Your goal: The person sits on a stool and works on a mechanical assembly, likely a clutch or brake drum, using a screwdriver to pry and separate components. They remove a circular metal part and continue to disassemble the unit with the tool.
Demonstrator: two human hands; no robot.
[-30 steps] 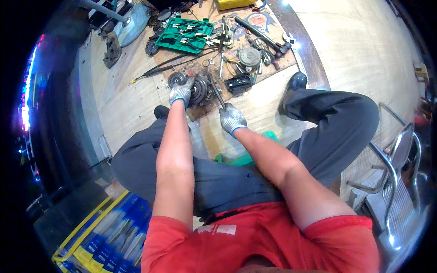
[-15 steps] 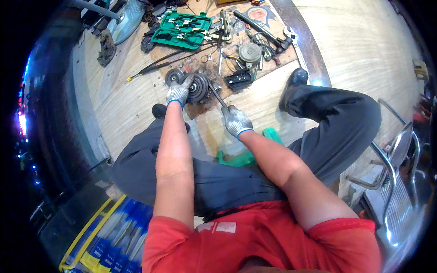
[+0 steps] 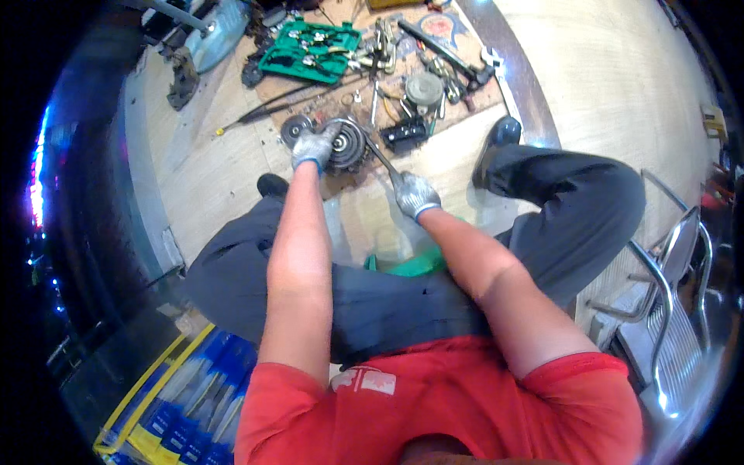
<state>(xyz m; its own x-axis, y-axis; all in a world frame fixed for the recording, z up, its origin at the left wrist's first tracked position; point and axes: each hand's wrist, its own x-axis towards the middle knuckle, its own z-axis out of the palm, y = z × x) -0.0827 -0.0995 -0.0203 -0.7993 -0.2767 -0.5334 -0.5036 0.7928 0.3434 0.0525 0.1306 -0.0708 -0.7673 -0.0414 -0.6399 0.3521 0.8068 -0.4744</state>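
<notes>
A dark round grooved pulley assembly (image 3: 349, 149) lies on the dirty near part of the board. My left hand (image 3: 313, 147), in a grey-coated work glove, grips its left side, with the thumb toward the hub. My right hand (image 3: 417, 194), gloved alike, is closed round the lower end of a long dark metal bar (image 3: 380, 157). The bar slants up and left to the pulley's upper right edge; its far end seems to curve along the rim. A smaller dark wheel (image 3: 295, 130) sits just left of my left hand.
Beyond lie a green tool case (image 3: 308, 51) with pliers, a hammer (image 3: 446, 50), a large wrench (image 3: 500, 74), a round grey metal part (image 3: 424, 90) and a black box-shaped part (image 3: 404, 134). Green plastic (image 3: 418, 264) lies between my legs; a metal chair (image 3: 673, 287) stands right.
My right hand and the near end of the bar have moved a little to the right. My left hand has shifted slightly right on the pulley assembly.
</notes>
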